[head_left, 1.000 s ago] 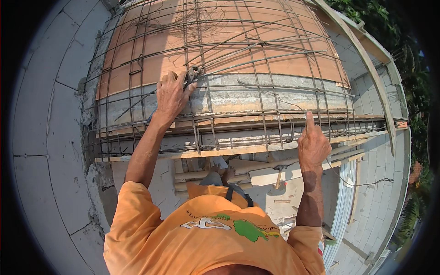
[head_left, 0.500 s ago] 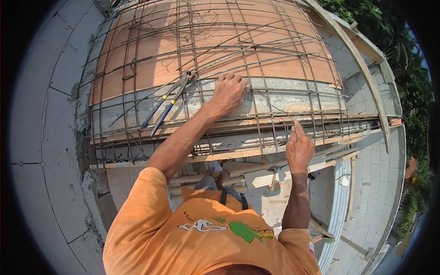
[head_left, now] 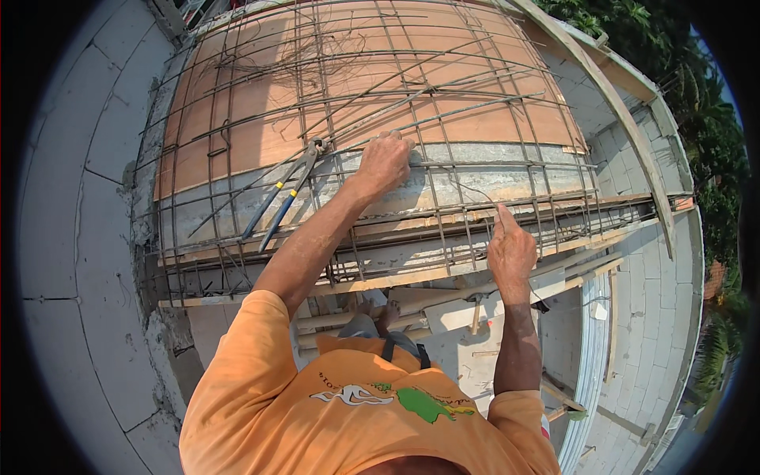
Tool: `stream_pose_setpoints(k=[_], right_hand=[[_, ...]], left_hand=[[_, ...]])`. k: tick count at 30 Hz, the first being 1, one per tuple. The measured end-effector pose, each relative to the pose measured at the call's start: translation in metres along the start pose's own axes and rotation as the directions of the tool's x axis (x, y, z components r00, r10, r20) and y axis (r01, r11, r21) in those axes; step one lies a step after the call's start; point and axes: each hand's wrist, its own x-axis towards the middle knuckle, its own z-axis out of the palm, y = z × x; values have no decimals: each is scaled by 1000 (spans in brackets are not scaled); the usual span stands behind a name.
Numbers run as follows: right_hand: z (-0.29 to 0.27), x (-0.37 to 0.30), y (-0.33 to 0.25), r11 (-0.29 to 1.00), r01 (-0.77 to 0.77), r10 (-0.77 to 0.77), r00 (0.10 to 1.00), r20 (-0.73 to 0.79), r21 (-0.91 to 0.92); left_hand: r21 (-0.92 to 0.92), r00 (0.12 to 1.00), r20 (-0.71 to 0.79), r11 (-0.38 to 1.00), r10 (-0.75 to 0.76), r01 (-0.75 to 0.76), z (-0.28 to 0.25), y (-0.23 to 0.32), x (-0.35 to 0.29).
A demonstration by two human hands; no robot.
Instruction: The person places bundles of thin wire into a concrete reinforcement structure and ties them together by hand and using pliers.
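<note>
My left hand (head_left: 385,164) is closed around a thin steel reinforcing bar (head_left: 475,108) lying slantwise over the bar grid; the fingertips are partly hidden. My right hand (head_left: 512,249), to the right and nearer me, pinches the end of a thin tie wire (head_left: 473,190) between thumb and forefinger. That wire runs up and left to the grid's bars. Left of my left hand, a pair of pincers (head_left: 286,196) with blue, yellow-banded handles lies on the reinforcing bar grid (head_left: 317,103), jaws pointing away from me.
Orange-brown plywood (head_left: 269,119) lies under the grid, with a tangle of loose wire (head_left: 297,55) at the back. A grey concrete strip (head_left: 507,154) and timber edge board (head_left: 380,281) run along the near side. A curved plank (head_left: 617,111) and block wall (head_left: 649,309) stand at right.
The view has shifted slightly, carrying the whole grid a little left. Both hands keep nearly the same places on the bar and the wire.
</note>
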Motion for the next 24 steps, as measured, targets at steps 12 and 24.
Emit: stream_pose_setpoints(k=[12, 24], right_hand=[[21, 12, 12, 931, -66, 40, 996, 81, 358], [25, 10, 13, 959, -12, -20, 994, 111, 283]], left_hand=[[-47, 949, 315, 999, 21, -7, -18, -6, 30], [-95, 927, 374, 995, 12, 26, -10, -13, 31]])
